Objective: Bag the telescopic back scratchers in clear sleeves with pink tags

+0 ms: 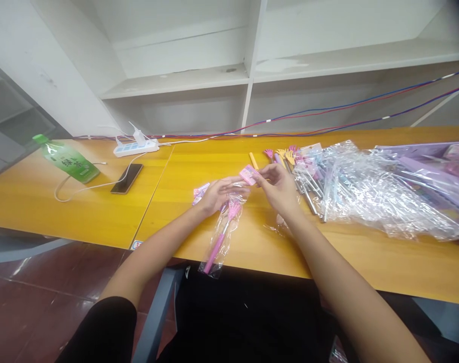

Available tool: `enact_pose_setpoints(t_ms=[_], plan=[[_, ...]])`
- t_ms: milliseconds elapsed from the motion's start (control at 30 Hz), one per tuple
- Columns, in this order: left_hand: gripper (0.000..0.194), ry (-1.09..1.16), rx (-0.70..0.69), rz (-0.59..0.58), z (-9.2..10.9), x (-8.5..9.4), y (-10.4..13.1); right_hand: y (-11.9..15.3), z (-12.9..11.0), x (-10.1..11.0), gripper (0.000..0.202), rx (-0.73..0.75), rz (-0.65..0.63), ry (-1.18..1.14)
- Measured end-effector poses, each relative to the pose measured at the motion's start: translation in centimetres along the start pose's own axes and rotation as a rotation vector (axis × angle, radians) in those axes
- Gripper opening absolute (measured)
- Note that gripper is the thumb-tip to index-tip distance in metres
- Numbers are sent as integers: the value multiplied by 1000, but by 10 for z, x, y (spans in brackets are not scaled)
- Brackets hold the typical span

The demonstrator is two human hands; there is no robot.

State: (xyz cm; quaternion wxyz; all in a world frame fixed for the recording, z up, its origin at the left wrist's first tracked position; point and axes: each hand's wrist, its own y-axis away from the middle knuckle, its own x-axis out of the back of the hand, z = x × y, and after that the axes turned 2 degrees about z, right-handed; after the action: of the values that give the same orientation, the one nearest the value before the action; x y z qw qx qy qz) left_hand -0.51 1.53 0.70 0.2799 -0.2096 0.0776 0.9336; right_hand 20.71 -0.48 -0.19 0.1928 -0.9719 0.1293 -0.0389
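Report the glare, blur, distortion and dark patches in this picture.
Head view: white glare breaks up the clear plastic bags on the right; the pink card at the right hand is soft, its print unreadable; the white shelving slants, suggesting a tilted wide lens; the top right corner darkens.

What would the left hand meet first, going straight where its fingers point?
The left hand would likely meet the pink printed card first, pinched in the right hand. Depth is unclear; it may slip under to that hand instead.
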Motion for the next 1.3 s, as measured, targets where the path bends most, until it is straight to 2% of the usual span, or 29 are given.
enact_pose_setpoints(t_ms=[100, 267, 367, 500, 633, 867, 1100, 1300], plan=[[48, 41, 23, 13, 4, -2, 2, 4, -4, -1, 49, 35, -28, 112], [52, 119, 36, 44, 7, -2, 1, 8, -12, 2, 33, 141, -131, 406], [51, 127, 49, 78, 7, 0, 1, 8, -14, 5, 22, 209, -231, 461], [40, 62, 20, 117, 3, 0, 0, 8, -17, 6, 17, 276, -266, 499], [29, 14, -38, 176, -4, -1, -3, 11, -17, 4, 20, 203, -312, 466], [28, -14, -26, 188, -6, -2, -3, 14, -10, -2, 29, 153, -295, 414], [46, -101, -78, 194, -9, -3, -3, 18, -13, -4, 23, 193, -277, 412], [41, -201, -62, 218, -12, -4, -3, 16, -9, 1, 24, 114, -331, 376]])
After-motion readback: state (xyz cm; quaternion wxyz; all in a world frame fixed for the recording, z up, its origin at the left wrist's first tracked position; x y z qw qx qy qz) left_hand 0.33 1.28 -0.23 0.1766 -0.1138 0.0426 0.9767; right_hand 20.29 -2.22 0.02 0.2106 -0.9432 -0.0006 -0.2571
